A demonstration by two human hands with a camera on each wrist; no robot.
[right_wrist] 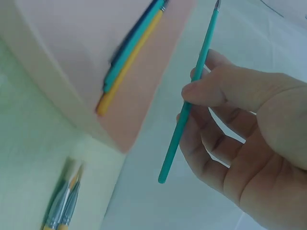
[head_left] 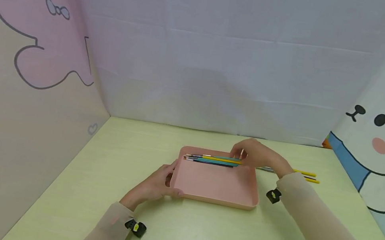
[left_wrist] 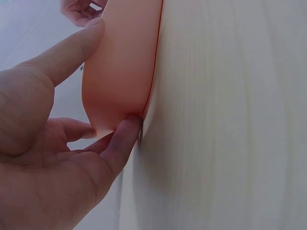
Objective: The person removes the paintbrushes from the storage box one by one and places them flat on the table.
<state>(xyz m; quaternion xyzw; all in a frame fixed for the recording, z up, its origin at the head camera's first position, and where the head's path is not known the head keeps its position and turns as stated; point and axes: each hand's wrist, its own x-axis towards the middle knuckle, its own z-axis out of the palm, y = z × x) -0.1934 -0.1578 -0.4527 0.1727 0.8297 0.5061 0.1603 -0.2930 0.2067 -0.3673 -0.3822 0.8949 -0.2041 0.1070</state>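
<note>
A shallow pink tray (head_left: 215, 183) lies on the table. At its near left corner my left hand (head_left: 156, 183) grips the wall, the thumb along the front side and fingers around the left. Over the far right part of the tray, my right hand (head_left: 257, 156) pinches a teal paintbrush (right_wrist: 180, 132) between thumb and fingers; the right wrist view shows it above the rim, bristle end pointing away. Inside the tray, along the far wall, several paintbrushes (head_left: 214, 161) with yellow, teal and dark handles lie side by side, bristles to the left.
More paintbrushes (head_left: 311, 180), some yellow-handled, lie on the table right of the tray, partly hidden behind the right forearm. A pale wall sheet (head_left: 219, 79) stands behind the light table (head_left: 131, 144), with printed cartoon sheets on both sides.
</note>
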